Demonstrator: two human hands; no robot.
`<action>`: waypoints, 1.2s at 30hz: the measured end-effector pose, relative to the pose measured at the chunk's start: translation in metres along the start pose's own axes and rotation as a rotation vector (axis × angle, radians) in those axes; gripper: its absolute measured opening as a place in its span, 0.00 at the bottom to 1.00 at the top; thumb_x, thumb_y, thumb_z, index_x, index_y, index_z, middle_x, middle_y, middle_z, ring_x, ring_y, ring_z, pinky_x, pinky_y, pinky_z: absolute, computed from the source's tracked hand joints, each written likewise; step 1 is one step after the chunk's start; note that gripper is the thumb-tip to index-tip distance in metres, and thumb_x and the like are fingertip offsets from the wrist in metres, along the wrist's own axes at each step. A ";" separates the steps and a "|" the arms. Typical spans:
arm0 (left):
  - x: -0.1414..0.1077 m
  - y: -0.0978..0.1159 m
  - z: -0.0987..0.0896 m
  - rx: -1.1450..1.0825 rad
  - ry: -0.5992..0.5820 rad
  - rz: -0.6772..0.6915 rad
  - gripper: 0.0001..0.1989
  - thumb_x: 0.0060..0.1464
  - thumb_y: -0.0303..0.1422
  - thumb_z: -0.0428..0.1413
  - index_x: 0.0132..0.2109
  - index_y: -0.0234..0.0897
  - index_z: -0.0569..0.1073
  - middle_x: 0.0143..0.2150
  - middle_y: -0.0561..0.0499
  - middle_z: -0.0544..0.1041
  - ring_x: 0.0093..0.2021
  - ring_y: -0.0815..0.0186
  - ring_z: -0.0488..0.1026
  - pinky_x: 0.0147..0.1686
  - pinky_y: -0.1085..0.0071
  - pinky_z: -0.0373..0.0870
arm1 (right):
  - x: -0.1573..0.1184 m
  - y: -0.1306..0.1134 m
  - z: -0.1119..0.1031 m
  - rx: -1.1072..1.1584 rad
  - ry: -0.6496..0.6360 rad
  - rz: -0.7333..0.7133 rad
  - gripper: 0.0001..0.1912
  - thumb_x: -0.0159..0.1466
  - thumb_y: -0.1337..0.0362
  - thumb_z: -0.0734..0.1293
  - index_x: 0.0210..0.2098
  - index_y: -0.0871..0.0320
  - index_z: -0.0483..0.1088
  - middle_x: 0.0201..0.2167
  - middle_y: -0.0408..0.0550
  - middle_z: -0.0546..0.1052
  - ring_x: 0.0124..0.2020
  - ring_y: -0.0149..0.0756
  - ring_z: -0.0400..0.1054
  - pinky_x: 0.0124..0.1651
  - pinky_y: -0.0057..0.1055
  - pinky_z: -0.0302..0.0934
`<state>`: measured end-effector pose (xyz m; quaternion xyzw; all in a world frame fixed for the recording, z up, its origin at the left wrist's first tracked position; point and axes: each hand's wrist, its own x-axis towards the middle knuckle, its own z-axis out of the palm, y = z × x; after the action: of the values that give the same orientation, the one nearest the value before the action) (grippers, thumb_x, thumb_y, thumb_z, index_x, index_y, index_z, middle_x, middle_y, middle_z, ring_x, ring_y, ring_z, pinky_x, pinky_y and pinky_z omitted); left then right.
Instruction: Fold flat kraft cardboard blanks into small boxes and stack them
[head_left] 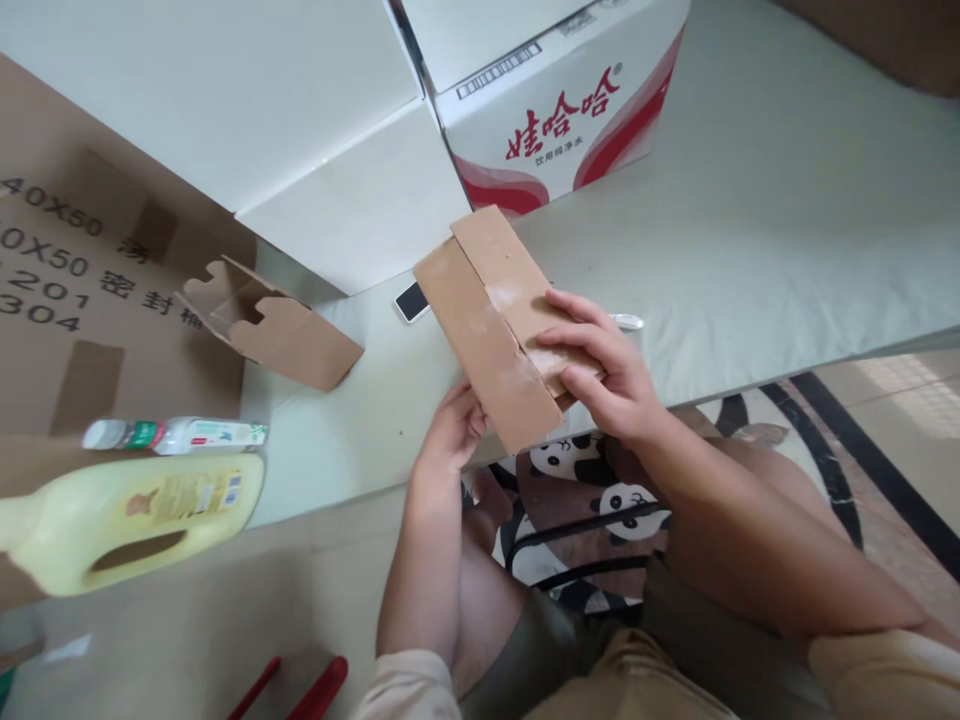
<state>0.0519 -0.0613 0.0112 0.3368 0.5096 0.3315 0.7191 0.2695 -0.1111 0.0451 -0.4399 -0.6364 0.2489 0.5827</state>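
Between my two hands is a small brown cardboard box [480, 330], tilted above the near edge of the pale green table. Whitish scuffs mark its upper faces, where two flaps meet along a seam. My right hand [604, 365] grips its right end, fingers spread over the top and the thumb at the near side. My left hand [455, 425] is curled against the lower left side, its fingertips partly hidden behind the cardboard. A white object with a dark panel [412, 301] lies partly covered behind the box. Beyond my right fingers a small white item [627, 321] shows.
An open brown carton [300, 340] stands at left by a large printed cardboard box [67, 290]. A bottle [187, 436] and a yellow jug [150, 515] are nearer. White boxes, one red-lettered [562, 120], line the back. Red handles [319, 690] show at bottom.
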 end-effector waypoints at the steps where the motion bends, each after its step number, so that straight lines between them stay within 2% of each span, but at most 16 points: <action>1: 0.002 -0.003 0.001 0.055 0.012 0.022 0.18 0.53 0.40 0.66 0.48 0.36 0.79 0.49 0.40 0.84 0.52 0.48 0.81 0.51 0.53 0.80 | 0.001 0.002 0.001 -0.012 0.014 0.016 0.18 0.70 0.51 0.64 0.53 0.48 0.77 0.68 0.50 0.70 0.70 0.51 0.63 0.72 0.56 0.57; 3: 0.006 -0.008 0.001 0.170 0.103 0.170 0.25 0.50 0.41 0.68 0.53 0.37 0.77 0.55 0.39 0.82 0.55 0.47 0.80 0.53 0.53 0.79 | 0.003 0.008 0.003 -0.030 0.008 0.052 0.14 0.69 0.55 0.65 0.49 0.50 0.78 0.66 0.52 0.72 0.68 0.50 0.66 0.70 0.55 0.60; 6: 0.005 -0.006 -0.003 0.354 0.294 0.596 0.31 0.55 0.48 0.64 0.62 0.41 0.71 0.68 0.39 0.72 0.67 0.49 0.71 0.64 0.53 0.71 | 0.004 0.016 0.009 -0.027 -0.041 0.078 0.13 0.68 0.57 0.66 0.49 0.51 0.79 0.65 0.54 0.72 0.67 0.49 0.67 0.69 0.54 0.61; 7: 0.004 -0.003 -0.005 0.431 0.314 0.753 0.31 0.59 0.51 0.60 0.64 0.42 0.69 0.70 0.39 0.69 0.71 0.50 0.66 0.68 0.53 0.66 | 0.004 0.017 0.010 -0.020 -0.062 0.074 0.14 0.68 0.57 0.66 0.49 0.52 0.79 0.66 0.54 0.72 0.67 0.49 0.67 0.69 0.54 0.61; 10: -0.003 0.004 -0.006 0.712 0.174 1.118 0.28 0.66 0.51 0.50 0.65 0.42 0.70 0.70 0.41 0.70 0.74 0.52 0.61 0.73 0.50 0.57 | 0.002 0.016 0.013 -0.011 -0.115 0.058 0.15 0.69 0.54 0.65 0.51 0.51 0.78 0.68 0.53 0.70 0.69 0.49 0.64 0.71 0.55 0.58; 12: -0.004 0.005 -0.004 0.847 0.087 1.251 0.24 0.69 0.48 0.45 0.61 0.42 0.74 0.65 0.44 0.74 0.73 0.53 0.63 0.74 0.46 0.53 | 0.001 0.015 0.013 -0.003 -0.128 0.056 0.17 0.70 0.51 0.63 0.51 0.50 0.77 0.68 0.52 0.70 0.70 0.49 0.63 0.72 0.55 0.57; 13: -0.003 0.004 -0.002 0.881 0.086 1.287 0.24 0.70 0.46 0.43 0.60 0.42 0.75 0.63 0.44 0.76 0.72 0.53 0.65 0.75 0.46 0.52 | 0.001 0.016 0.013 0.008 -0.123 0.061 0.19 0.71 0.49 0.61 0.52 0.50 0.77 0.68 0.52 0.70 0.70 0.49 0.63 0.72 0.55 0.57; 16: 0.002 -0.003 0.003 0.891 0.162 1.320 0.26 0.71 0.44 0.37 0.57 0.40 0.76 0.59 0.44 0.77 0.71 0.55 0.65 0.74 0.46 0.53 | 0.004 0.026 0.005 -0.018 -0.022 0.134 0.22 0.73 0.49 0.56 0.55 0.50 0.74 0.62 0.53 0.76 0.63 0.47 0.70 0.66 0.53 0.65; 18: 0.004 -0.007 0.005 0.905 0.196 1.301 0.28 0.71 0.46 0.36 0.56 0.40 0.76 0.59 0.44 0.77 0.71 0.55 0.64 0.74 0.46 0.53 | 0.006 0.039 -0.003 -0.197 0.076 0.211 0.19 0.72 0.54 0.57 0.54 0.51 0.74 0.56 0.54 0.79 0.58 0.49 0.73 0.61 0.54 0.68; 20: 0.005 -0.008 0.004 0.915 0.220 1.292 0.28 0.71 0.47 0.35 0.55 0.41 0.76 0.58 0.44 0.77 0.71 0.55 0.64 0.74 0.47 0.52 | 0.007 0.054 -0.012 -0.477 0.115 0.278 0.17 0.68 0.59 0.62 0.52 0.54 0.75 0.56 0.58 0.78 0.57 0.54 0.72 0.61 0.58 0.66; 23: 0.005 -0.007 0.003 0.895 0.221 1.298 0.28 0.71 0.47 0.36 0.55 0.40 0.76 0.59 0.44 0.77 0.71 0.54 0.65 0.75 0.47 0.51 | 0.006 0.071 -0.023 -0.805 0.017 0.419 0.22 0.62 0.64 0.64 0.55 0.58 0.74 0.57 0.64 0.77 0.59 0.64 0.68 0.59 0.65 0.62; 27: 0.005 -0.007 0.003 0.849 0.186 1.317 0.25 0.71 0.44 0.38 0.56 0.41 0.76 0.59 0.45 0.76 0.70 0.55 0.64 0.75 0.48 0.51 | 0.010 0.079 -0.028 -0.936 -0.134 0.605 0.22 0.62 0.64 0.64 0.54 0.58 0.74 0.50 0.66 0.80 0.53 0.64 0.72 0.53 0.63 0.64; 29: 0.005 -0.007 0.003 0.851 0.186 1.325 0.25 0.71 0.43 0.37 0.56 0.41 0.76 0.59 0.45 0.77 0.70 0.55 0.65 0.75 0.48 0.51 | 0.014 0.078 -0.027 -0.894 -0.132 0.653 0.22 0.61 0.62 0.65 0.54 0.57 0.73 0.44 0.63 0.81 0.45 0.59 0.74 0.48 0.57 0.67; 31: 0.005 -0.007 0.004 0.884 0.213 1.308 0.27 0.71 0.45 0.36 0.55 0.40 0.76 0.58 0.44 0.77 0.70 0.55 0.65 0.75 0.48 0.51 | 0.017 0.077 -0.025 -0.765 -0.080 0.689 0.25 0.60 0.61 0.66 0.57 0.56 0.69 0.34 0.56 0.82 0.36 0.52 0.74 0.41 0.49 0.68; 33: 0.005 -0.008 0.004 0.916 0.250 1.279 0.29 0.70 0.47 0.34 0.54 0.39 0.76 0.57 0.43 0.77 0.69 0.54 0.66 0.75 0.47 0.52 | 0.019 0.073 -0.022 -0.531 0.004 0.703 0.28 0.60 0.61 0.65 0.60 0.54 0.65 0.26 0.47 0.78 0.27 0.45 0.71 0.34 0.42 0.67; 36: 0.003 -0.008 0.007 0.895 0.261 1.284 0.29 0.71 0.46 0.34 0.54 0.40 0.76 0.57 0.44 0.77 0.68 0.55 0.67 0.75 0.48 0.52 | 0.021 0.063 -0.021 -0.095 0.139 0.637 0.22 0.64 0.60 0.59 0.57 0.50 0.65 0.24 0.41 0.75 0.21 0.37 0.66 0.27 0.35 0.63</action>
<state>0.0605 -0.0645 0.0047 0.7804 0.3807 0.4818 0.1177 0.3076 -0.0664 0.0081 -0.6596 -0.4364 0.3581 0.4962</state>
